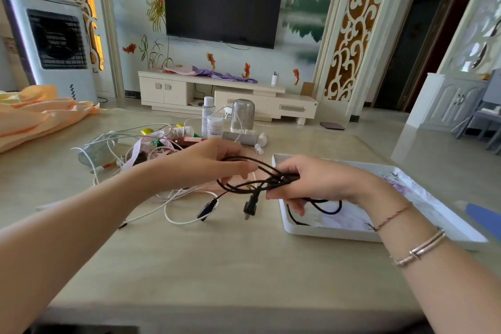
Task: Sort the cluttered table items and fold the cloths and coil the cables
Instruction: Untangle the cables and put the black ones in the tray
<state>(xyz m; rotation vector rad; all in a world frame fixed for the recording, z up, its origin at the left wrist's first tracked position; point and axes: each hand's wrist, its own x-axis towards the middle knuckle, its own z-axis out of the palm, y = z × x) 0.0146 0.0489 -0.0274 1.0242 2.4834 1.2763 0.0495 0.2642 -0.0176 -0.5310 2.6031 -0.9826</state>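
Black cable (260, 184) looped, both grips holding it, left hand (214, 163), right hand (311, 182) over tray edge (325, 233)

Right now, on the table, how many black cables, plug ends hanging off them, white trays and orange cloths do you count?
black cable: 1
plug ends: 2
white tray: 1
orange cloth: 1
Total: 5

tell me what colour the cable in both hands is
Black, in the head view: the cable held by left hand and right hand.
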